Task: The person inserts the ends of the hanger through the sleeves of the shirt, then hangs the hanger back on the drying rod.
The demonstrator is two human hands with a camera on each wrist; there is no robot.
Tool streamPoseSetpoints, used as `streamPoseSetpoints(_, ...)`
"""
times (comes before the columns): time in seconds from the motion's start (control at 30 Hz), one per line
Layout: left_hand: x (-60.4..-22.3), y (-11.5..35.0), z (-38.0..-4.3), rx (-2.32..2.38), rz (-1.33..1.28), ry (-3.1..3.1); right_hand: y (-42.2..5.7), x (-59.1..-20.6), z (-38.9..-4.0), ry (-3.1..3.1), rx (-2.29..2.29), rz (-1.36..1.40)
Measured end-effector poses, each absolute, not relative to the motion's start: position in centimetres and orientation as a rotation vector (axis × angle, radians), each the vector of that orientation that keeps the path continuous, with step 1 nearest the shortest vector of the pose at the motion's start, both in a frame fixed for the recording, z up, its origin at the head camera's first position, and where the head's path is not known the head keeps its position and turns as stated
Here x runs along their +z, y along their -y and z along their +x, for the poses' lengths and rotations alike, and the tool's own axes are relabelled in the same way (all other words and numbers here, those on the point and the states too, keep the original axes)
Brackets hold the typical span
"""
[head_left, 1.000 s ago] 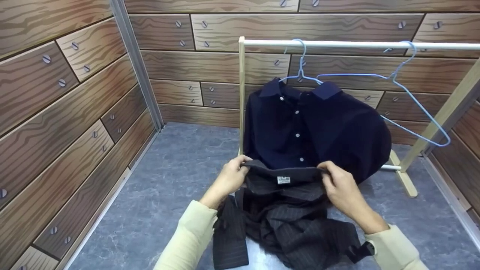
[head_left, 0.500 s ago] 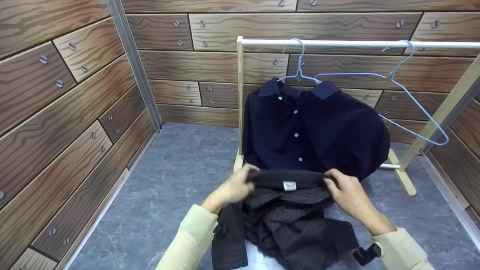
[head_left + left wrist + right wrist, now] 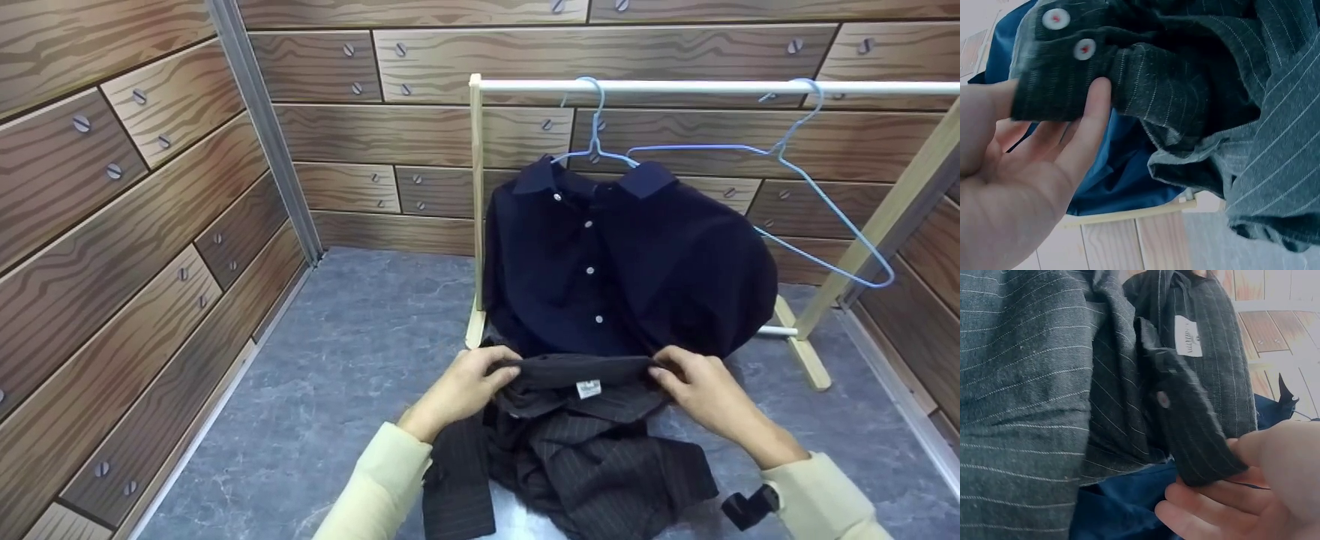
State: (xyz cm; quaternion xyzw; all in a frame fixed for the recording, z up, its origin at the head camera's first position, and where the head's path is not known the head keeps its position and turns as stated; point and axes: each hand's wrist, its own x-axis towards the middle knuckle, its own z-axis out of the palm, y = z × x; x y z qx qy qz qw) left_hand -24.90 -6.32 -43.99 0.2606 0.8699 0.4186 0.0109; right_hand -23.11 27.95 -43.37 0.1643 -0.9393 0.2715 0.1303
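A dark pinstriped shirt [image 3: 622, 465] lies bunched in front of me, its upper edge raised between my hands. My left hand [image 3: 469, 382] pinches the left end of that edge; in the left wrist view, fingers and thumb hold a band with two white buttons [image 3: 1085, 49]. At the other end my right hand [image 3: 701, 390] pinches the edge, near another button [image 3: 1163, 399] in the right wrist view. A white label [image 3: 589, 388] shows inside between the hands. Just behind hangs a navy button-up shirt [image 3: 555, 262] on a blue hanger [image 3: 595, 139].
A rack with a white rail [image 3: 697, 86] and wooden legs stands on the grey marbled surface [image 3: 360, 315]. A bare blue hanger [image 3: 832, 202] hangs at its right. Wood-patterned walls [image 3: 420, 67] enclose the left, back and right. A small black object [image 3: 750, 506] sits by the right sleeve.
Both hands have lowered the pinstriped shirt's upper edge toward me and slightly right, and pulled it straighter. The navy shirt and hangers have stayed in place.
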Motion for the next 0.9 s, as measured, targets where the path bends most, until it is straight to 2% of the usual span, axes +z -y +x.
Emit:
streamPoseSetpoints(0.33, -44.5, 5.3, -25.1, 1.318, 0.797, -2.798, -29.6, -41.0, -23.2, 2.597, 0.691, 0.524)
streamPoseSetpoints(0.67, -44.9, 5.0, -25.1, 1.347, 0.755, -2.765, -33.1, -35.0, -24.5, 2.36, 0.524, 0.45)
streamPoseSetpoints(0.9, -45.1, 4.9, -25.0, 1.364, 0.763, -2.729, -35.3, -32.0, -25.5, 2.451, 0.442, 0.298)
